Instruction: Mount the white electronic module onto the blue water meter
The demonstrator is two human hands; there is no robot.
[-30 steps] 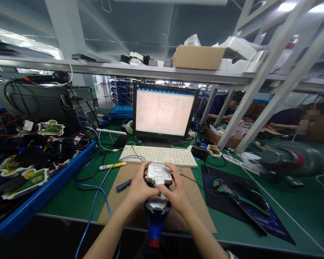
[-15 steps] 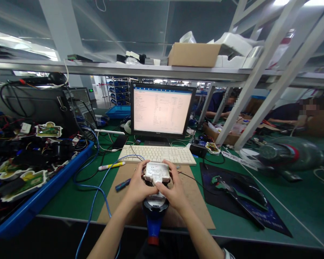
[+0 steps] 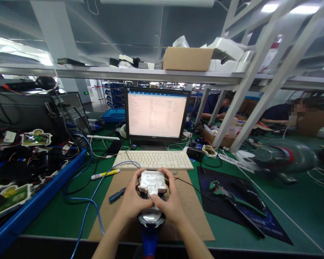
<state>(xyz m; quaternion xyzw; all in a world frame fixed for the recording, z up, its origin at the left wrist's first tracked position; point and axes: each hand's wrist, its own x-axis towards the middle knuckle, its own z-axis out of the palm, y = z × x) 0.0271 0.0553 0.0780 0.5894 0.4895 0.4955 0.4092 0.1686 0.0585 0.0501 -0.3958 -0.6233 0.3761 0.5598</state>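
Observation:
Between my two hands is a white-cased circuit module (image 3: pixel 152 181), printed side up, much like the potted boards lying in the bin. My left hand (image 3: pixel 132 196) grips its left side, and my right hand (image 3: pixel 170 198) closes round the right side. Both thumbs press together on the narrow near end of the module. Beneath and nearer to me is a blue device body (image 3: pixel 150 239) with a dark and silvery collar, pointing towards me. The fingers hide how the module sits against it.
A blue bin (image 3: pixel 43 208) full of wired parts stands left. Behind my hands are a keyboard (image 3: pixel 153 159) and a monitor (image 3: pixel 156 115). A marker (image 3: pixel 105 174), a small screwdriver (image 3: pixel 117 195) and a blue cable (image 3: pixel 93 201) lie left; a mouse pad (image 3: pixel 232 194) lies right. Two people sit beyond.
The camera view has tilted up and shifted slightly right, so the scene sits lower and further left. Both hands keep the same hold on the module.

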